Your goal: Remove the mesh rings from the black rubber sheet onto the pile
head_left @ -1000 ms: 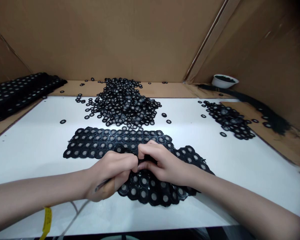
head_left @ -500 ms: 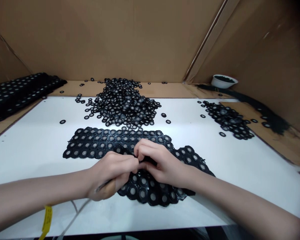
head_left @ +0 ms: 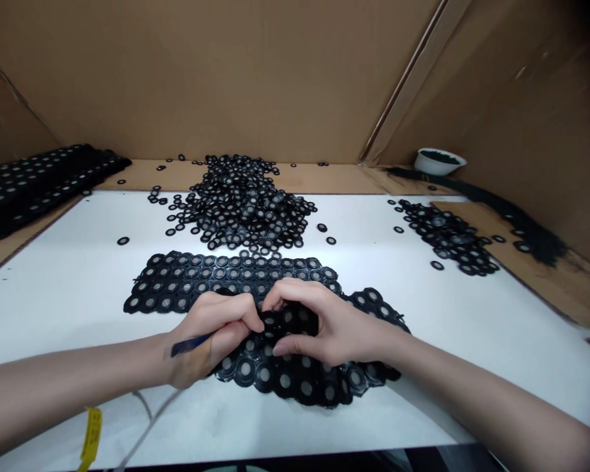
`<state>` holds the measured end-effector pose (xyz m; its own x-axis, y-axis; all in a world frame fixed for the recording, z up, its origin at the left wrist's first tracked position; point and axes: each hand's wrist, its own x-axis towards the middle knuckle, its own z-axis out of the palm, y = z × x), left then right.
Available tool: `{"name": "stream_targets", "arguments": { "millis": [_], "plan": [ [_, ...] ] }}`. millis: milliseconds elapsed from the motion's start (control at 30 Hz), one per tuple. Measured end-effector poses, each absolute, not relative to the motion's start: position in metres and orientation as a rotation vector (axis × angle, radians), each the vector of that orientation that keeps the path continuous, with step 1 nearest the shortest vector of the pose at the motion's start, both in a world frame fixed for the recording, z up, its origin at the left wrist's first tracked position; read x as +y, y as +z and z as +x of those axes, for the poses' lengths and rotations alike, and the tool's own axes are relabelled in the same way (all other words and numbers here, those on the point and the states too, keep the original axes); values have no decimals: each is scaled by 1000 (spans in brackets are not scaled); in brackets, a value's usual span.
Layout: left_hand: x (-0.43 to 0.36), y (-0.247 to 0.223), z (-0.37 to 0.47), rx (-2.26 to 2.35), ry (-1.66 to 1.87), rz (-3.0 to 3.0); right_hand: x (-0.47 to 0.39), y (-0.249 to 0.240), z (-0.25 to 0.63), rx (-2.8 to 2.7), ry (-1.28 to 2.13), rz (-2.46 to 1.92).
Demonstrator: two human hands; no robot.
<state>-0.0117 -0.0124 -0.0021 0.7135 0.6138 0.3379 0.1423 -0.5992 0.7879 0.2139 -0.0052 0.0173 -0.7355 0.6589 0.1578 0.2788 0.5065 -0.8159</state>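
2 hands, close together over 1 folded disc mat (head_left: 285, 380), near edge of the white table (head_left: 63, 301). Left hand (head_left: 216, 334) pinched on the mat's upper edge; right hand (head_left: 334, 321) curled over it, thumb and fingers parted, can't tell if gripping. 1 flat disc mat (head_left: 206, 272) just behind, 4 rows. 2 heaps of loose discs: large heap (head_left: 248, 210) mid-back, small heap (head_left: 445, 236) right; discs too many to count. 1 white bowl (head_left: 435, 167), 1 strand bundle (head_left: 491, 200) far right. 1 yellow tag (head_left: 92, 436) below left forearm.
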Motion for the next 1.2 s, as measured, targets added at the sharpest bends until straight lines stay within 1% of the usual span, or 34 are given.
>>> {"name": "stream_targets", "arguments": {
  "millis": [200, 433, 633, 867, 1067, 1200],
  "plan": [
    [-11, -3, -11, 565, 781, 2117, 0, 21, 218, -2290, 1291, -704],
    [-10, -2, -8, 583, 836, 2071, 2, 19, 217, -2097, 1423, -761],
    [-11, -1, -9, 518, 796, 2101, 4, 19, 217, -2071, 1532, -711],
    [-12, -4, -10, 507, 778, 2088, 8, 17, 218, -2125, 1547, -686],
    [-11, 1, -9, 630, 812, 2044, 7, 22, 220, -2217, 1402, -718],
    [-11, 1, -9, 650, 833, 2025, 5, 22, 221, -2212, 1444, -694]
  ]
}}
